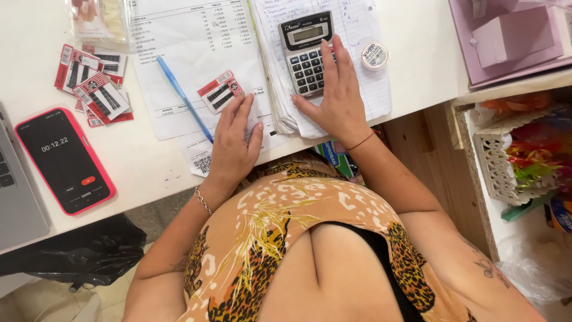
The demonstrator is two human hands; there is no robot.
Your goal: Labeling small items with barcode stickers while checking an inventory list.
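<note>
My right hand [336,89] lies over a grey calculator [304,50], fingers spread on its keys. The calculator sits on a stack of lined handwritten sheets [357,89]. My left hand [233,143] rests flat, fingers apart, on a printed white sheet [190,53] near the desk's front edge. Just above its fingertips lies a small red-and-white barcode tag [219,91]. A blue pen [183,96] lies diagonally on the printed sheet, left of that hand.
A red-cased phone [64,160] showing a timer lies at left, beside a laptop corner [15,191]. Several more barcode tags [92,83] are scattered at upper left. A tape roll [375,55], pink boxes [506,36] and a white lattice basket [497,164] stand at right.
</note>
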